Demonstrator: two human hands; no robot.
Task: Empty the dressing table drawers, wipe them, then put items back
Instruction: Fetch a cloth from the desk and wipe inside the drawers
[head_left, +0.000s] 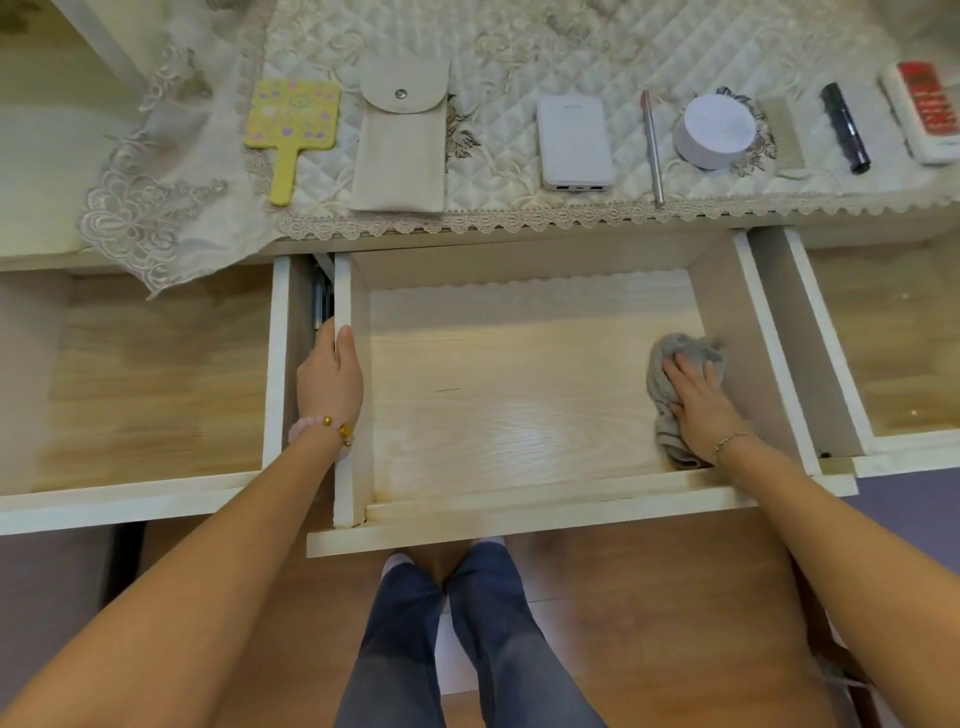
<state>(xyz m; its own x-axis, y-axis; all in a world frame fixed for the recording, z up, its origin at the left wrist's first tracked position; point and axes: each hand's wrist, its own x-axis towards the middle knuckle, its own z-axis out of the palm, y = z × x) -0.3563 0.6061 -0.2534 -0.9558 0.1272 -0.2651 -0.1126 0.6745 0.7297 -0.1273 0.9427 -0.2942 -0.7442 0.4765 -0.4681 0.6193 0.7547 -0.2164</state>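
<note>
The middle drawer (519, 514) is pulled out, its wooden bottom bare. My right hand (698, 402) presses flat on a grey cloth (670, 384) at the drawer's right side, against the right wall. My left hand (330, 376) grips the top of the drawer's left wall, thumb inside. On the tabletop behind lie a yellow hand mirror (291, 122), a beige pouch (400, 140), a white power bank (574, 143), a metal pen (652, 148), a round white jar (717, 130), a small comb (784, 135), a black tube (844, 127) and a red-and-white case (927, 111).
The left drawer (130, 501) and the right drawer (904, 457) also stand open with nothing in them. A quilted lace-edged cover (519, 52) lies over the tabletop and hangs off at the left. My legs stand on the wooden floor below the middle drawer.
</note>
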